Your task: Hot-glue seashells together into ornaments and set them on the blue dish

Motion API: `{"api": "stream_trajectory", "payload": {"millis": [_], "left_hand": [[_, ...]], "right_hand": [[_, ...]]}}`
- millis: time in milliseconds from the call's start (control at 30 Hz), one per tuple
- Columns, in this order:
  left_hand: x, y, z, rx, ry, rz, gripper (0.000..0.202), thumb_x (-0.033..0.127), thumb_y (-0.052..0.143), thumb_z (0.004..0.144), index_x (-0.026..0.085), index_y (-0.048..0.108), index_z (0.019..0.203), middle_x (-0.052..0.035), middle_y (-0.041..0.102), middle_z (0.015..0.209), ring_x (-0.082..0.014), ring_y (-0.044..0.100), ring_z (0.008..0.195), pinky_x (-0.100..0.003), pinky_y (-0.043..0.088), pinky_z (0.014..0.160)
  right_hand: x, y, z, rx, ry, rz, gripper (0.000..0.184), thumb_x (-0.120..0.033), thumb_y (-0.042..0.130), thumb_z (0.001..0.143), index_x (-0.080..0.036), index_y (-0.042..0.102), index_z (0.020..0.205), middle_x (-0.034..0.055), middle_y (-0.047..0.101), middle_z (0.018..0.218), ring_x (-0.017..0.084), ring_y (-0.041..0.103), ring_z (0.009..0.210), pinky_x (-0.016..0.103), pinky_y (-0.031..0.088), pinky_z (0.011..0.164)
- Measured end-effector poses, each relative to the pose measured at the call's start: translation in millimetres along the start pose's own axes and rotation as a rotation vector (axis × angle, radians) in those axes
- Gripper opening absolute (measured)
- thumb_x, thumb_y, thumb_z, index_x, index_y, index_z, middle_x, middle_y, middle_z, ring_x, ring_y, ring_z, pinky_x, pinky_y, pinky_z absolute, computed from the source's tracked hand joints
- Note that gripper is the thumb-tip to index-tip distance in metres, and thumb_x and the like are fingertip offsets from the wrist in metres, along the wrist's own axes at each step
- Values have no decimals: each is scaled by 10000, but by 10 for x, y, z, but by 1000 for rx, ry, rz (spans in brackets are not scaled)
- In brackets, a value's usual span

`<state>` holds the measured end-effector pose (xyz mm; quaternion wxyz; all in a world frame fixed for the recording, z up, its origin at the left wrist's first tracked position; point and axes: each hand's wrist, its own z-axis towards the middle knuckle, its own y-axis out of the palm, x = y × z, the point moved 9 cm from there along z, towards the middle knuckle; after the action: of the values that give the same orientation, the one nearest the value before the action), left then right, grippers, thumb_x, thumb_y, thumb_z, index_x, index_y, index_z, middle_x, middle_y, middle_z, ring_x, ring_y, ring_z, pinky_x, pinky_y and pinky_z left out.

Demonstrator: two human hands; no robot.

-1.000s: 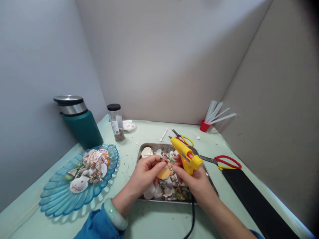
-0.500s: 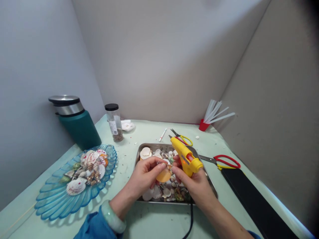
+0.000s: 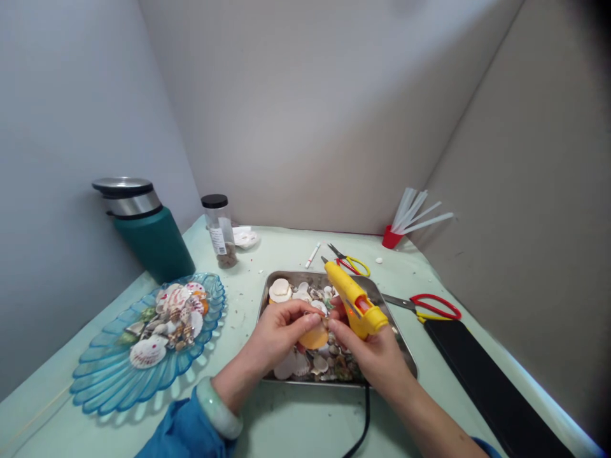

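Observation:
My left hand [image 3: 279, 334] is closed on an orange shell [image 3: 314, 337], held just above a metal tray [image 3: 405, 356] full of several mixed seashells. My right hand [image 3: 372, 356] grips a yellow hot glue gun [image 3: 353, 299], its nozzle pointing away toward the far wall, and its fingertips also touch the orange shell. The gun's black cord [image 3: 363, 426] runs down toward me. Both hands meet over the middle of the tray.
A blue glass dish [image 3: 105, 381] with shells lies at the left. Behind it stand a teal flask [image 3: 147, 235] and a clear jar [image 3: 220, 232]. Red-handled scissors [image 3: 429, 308], small yellow-handled snips [image 3: 351, 262], a red cup of glue sticks [image 3: 405, 226] and a black case [image 3: 487, 388] lie at the right.
Both hands with the shell and glue gun have stayed together over the tray; only the view has shifted slightly.

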<state>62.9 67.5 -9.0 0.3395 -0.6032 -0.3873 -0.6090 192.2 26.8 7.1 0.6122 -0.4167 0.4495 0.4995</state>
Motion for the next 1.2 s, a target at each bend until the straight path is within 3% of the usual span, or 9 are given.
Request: {"api": "stream_trajectory", "payload": {"millis": [167, 267, 367, 533, 733, 1200], "left_hand": [[33, 67, -14, -33, 10, 21, 346, 366, 663, 740, 142, 633, 1003, 2, 586, 647, -95, 503, 514, -164, 425, 395], [54, 89, -10, -45, 25, 84, 251, 374, 636, 751, 133, 636, 819, 10, 559, 623, -81, 480, 473, -161, 402, 375], [60, -19, 7, 62, 37, 131, 278, 384, 593, 772, 137, 575, 646, 42, 483, 532, -62, 432, 396, -162, 368, 351], [15, -283, 9, 288, 23, 121, 277, 427, 552, 790, 158, 589, 734, 60, 480, 509, -63, 409, 344, -165, 313, 320], [82, -429, -21, 417, 84, 236, 300, 454, 534, 807, 166, 579, 734, 58, 469, 516, -72, 446, 388, -164, 304, 356], [112, -379, -41, 381, 101, 270, 269, 400, 521, 806, 162, 571, 691, 71, 433, 482, -68, 415, 366, -172, 298, 367]], "right_hand": [[-33, -26, 15, 45, -24, 43, 299, -333, 663, 781, -187, 560, 1021, 5, 597, 791, 127, 567, 635, 231, 486, 567], [-3, -54, 21, 73, -21, 39, 314, -343, 658, 786, -191, 549, 1039, 4, 598, 798, 118, 560, 614, 225, 482, 550], [9, -75, 24, 65, -43, -59, 282, -355, 632, 811, -195, 561, 1032, -2, 600, 773, 116, 552, 595, 224, 476, 543], [-109, -67, 19, -33, -128, -331, 194, -352, 601, 834, -184, 603, 930, 19, 630, 797, 151, 583, 675, 239, 467, 600], [-254, 148, -52, -284, -231, -470, 97, -252, 511, 874, -194, 568, 820, -14, 563, 687, 123, 495, 585, 223, 392, 549], [-287, 240, -72, -334, -305, -504, 168, -272, 432, 911, -188, 539, 814, -12, 544, 676, 119, 472, 573, 224, 348, 539]]}}
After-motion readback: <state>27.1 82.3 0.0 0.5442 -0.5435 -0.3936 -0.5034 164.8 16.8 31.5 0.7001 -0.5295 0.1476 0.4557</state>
